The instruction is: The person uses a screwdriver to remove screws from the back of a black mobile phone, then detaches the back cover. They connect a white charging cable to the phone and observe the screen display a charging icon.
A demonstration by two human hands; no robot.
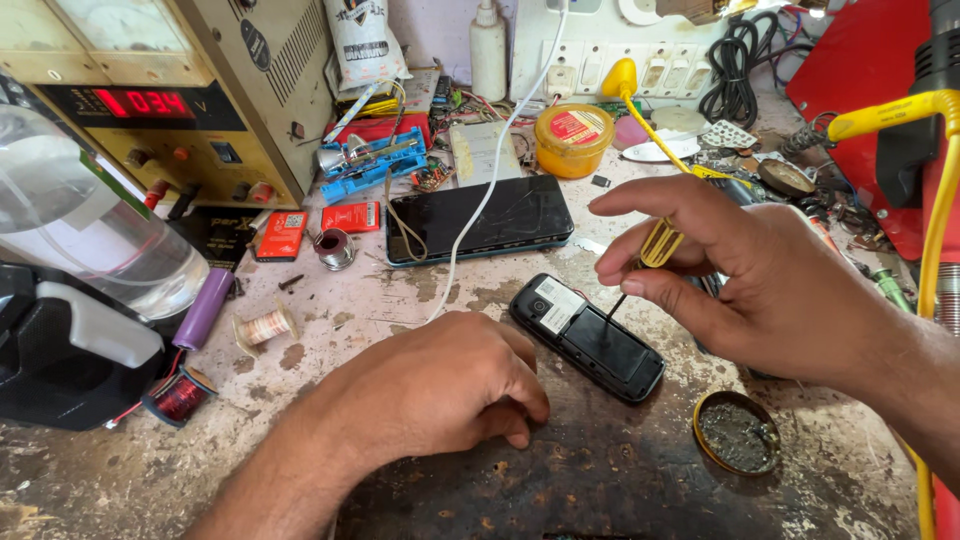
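Note:
A small black mobile phone (588, 337) lies back-side up and open on the worn workbench (420, 290), showing its battery bay and a white label. My right hand (740, 280) pinches a yellow-handled screwdriver (658, 243), its thin tip standing on the phone's back near the middle. My left hand (450, 385) rests knuckles-up on the bench just left of the phone, fingers curled under, fingertips pressed to the surface; nothing shows in it.
A black tablet (480, 218) with a white cable across it lies behind the phone. A bench power supply (170, 90) stands at the back left. A round tin lid (738, 432) sits front right. Wire spools (262, 326), a purple cell (205, 308) and a yellow-lidded jar (573, 138) lie about.

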